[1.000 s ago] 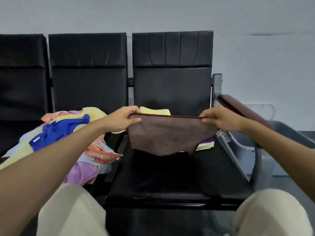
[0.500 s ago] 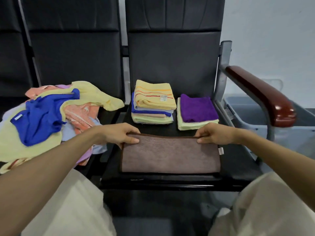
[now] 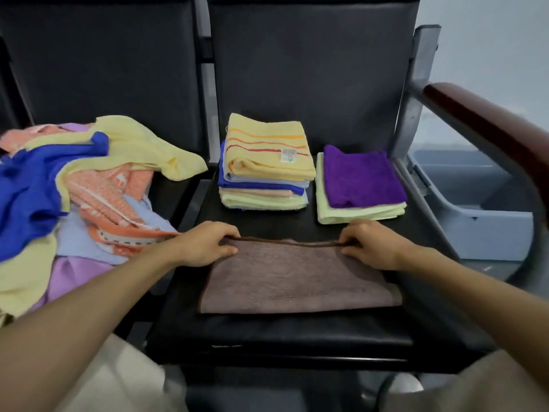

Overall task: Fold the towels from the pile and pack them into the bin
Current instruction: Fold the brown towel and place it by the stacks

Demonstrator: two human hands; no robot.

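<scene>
Brown towel (image 3: 297, 278): folded into a long band, flat on the front of the seat (image 3: 282, 331), just before the two stacks; dark-edged along the far side.
Left hand (image 3: 205, 245): pinching the towel's far-left corner, thumb on top, fingers curled over the edge.
Right hand (image 3: 375, 245): pinching the far-right corner in the same way.
Pile (image 3: 74, 188): loose and unfolded on the next seat to the left; blue, yellow, orange and lilac pieces, tangled.
Tall stack (image 3: 267, 165): folded, striped yellow on top, at the back of the seat.
Low stack (image 3: 361, 179): purple over pale green, just right of the tall stack.
Bin (image 3: 475, 215): grey, to the right beyond the armrest (image 3: 481, 123); no towels in the visible part.
Step in hand: judged as squaring the lengthwise fold before folding across.
Method: keep both pinches on the far edge, pull lightly apart to take out slack, align the layers, smooth toward the near edge; then carry one end over the other, corner to corner, to match the stacks' footprint.
Risk: soft cloth, prone to creeping between layers; any skew here carried into later folds.
Progress: judged partway, with much of the pile left.
</scene>
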